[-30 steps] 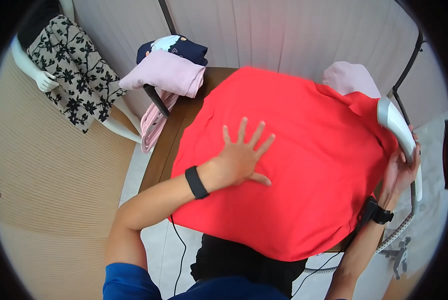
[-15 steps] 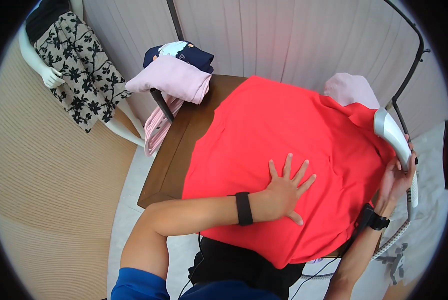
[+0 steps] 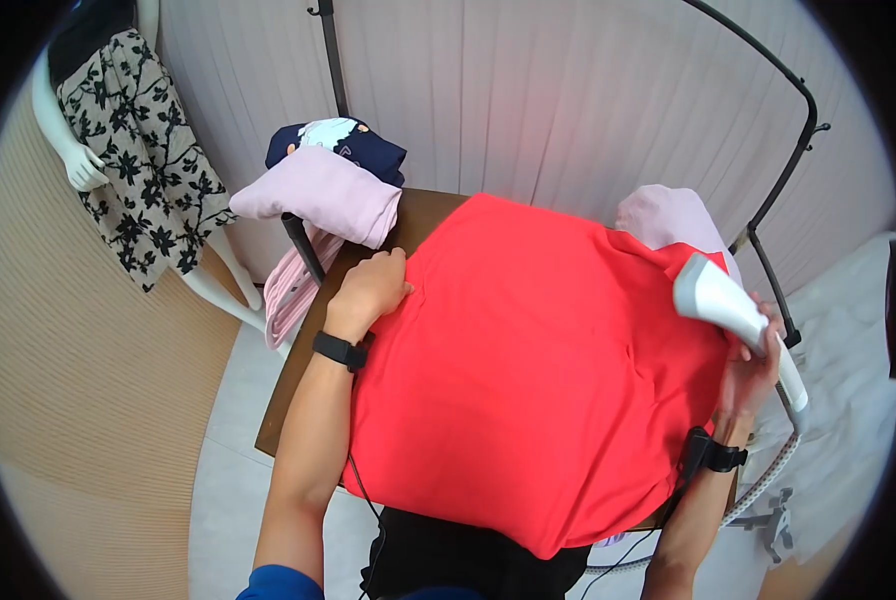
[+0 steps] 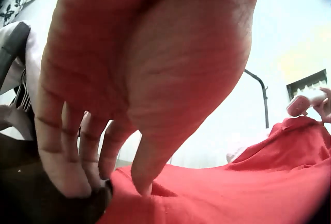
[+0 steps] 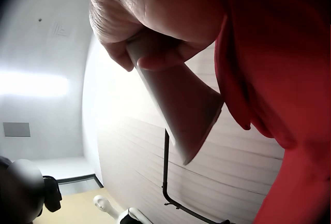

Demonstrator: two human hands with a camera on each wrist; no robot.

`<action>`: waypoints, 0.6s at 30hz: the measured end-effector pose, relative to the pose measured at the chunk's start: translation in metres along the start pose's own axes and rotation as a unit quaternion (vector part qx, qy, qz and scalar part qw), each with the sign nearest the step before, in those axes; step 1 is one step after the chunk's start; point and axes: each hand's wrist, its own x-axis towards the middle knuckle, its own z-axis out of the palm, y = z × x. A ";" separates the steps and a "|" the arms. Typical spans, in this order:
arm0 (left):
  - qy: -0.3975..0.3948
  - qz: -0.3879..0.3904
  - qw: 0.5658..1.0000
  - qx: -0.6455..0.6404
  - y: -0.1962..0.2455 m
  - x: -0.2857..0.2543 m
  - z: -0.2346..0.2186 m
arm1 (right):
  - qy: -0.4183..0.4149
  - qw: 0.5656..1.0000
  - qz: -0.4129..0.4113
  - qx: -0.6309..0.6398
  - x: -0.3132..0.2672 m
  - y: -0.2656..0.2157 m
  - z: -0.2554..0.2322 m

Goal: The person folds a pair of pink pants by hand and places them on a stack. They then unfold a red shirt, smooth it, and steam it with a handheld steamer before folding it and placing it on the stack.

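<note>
A red shirt (image 3: 528, 380) lies spread over a brown wooden table (image 3: 423, 215). My left hand (image 3: 373, 285) is at the shirt's far left edge, fingers curled. In the left wrist view the left hand (image 4: 129, 105) pinches that edge of the red shirt (image 4: 248, 193) against the table. My right hand (image 3: 753, 365) grips the handle of a white garment steamer (image 3: 718, 300), whose head points over the shirt's right side near the collar. In the right wrist view the right hand (image 5: 155, 11) wraps the steamer (image 5: 176, 105) beside the red shirt (image 5: 279, 79).
A pile of folded pink and navy clothes (image 3: 323, 190) sits at the table's far left corner. A mannequin in a floral dress (image 3: 138, 150) stands at left. A black metal rack (image 3: 778, 180) curves behind, a pink cloth (image 3: 668, 215) lies under the collar, and the steamer hose (image 3: 768, 470) hangs at right.
My left hand left its flat, spread position on the shirt's near middle, moved to the far left edge and curled onto it. The steamer shifted inward over the shirt.
</note>
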 end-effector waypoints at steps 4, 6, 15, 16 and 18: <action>-0.027 -0.018 0.997 -0.077 -0.003 0.003 0.000 | -0.092 0.982 0.099 -0.135 -0.007 0.003 0.045; -0.037 -0.027 0.993 -0.111 -0.008 0.005 -0.002 | -0.140 0.963 0.148 -0.176 -0.010 0.007 0.073; -0.028 -0.102 0.985 -0.139 -0.030 0.002 -0.010 | -0.252 0.903 0.271 -0.218 -0.010 0.093 0.186; -0.017 -0.104 0.985 -0.139 -0.032 0.001 -0.008 | -0.262 0.901 0.260 -0.228 -0.009 0.108 0.195; -0.014 -0.105 0.983 -0.153 -0.029 -0.003 -0.014 | -0.280 0.900 0.247 -0.226 -0.010 0.136 0.208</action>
